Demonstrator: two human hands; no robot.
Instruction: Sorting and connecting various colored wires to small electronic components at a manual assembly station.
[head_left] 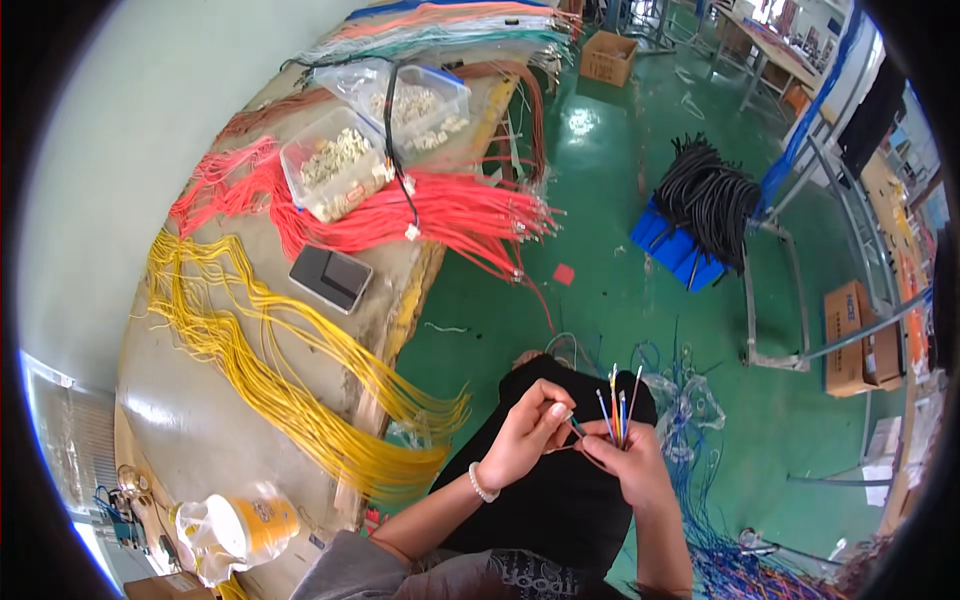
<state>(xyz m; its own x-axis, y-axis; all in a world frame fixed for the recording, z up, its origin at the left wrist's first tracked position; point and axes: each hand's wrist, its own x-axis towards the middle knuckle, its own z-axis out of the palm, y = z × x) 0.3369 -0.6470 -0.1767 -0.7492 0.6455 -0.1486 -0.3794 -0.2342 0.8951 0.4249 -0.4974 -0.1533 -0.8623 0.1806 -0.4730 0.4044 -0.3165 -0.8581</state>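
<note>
Above my lap, my right hand [632, 464] is closed round a small bunch of wires [617, 408], whose ends stand up in blue, yellow, white and reddish brown. Close beside it my left hand [528, 432], with a beaded bracelet at the wrist, pinches a thin wire with thumb and forefinger. A short dark green wire piece [574, 427] shows at those fingertips. A brownish wire runs between the two hands. The exact ends in my left fingers are too small to make out.
On the table [200, 400] to my left lie yellow wires [300, 400], red wires [450, 212], a phone [331, 278], tubs of white connectors [335, 160] and a yellow-and-white cup [250, 527]. Blue wires [715, 545] trail down my right. Black cables [705, 195] top a blue crate [668, 245].
</note>
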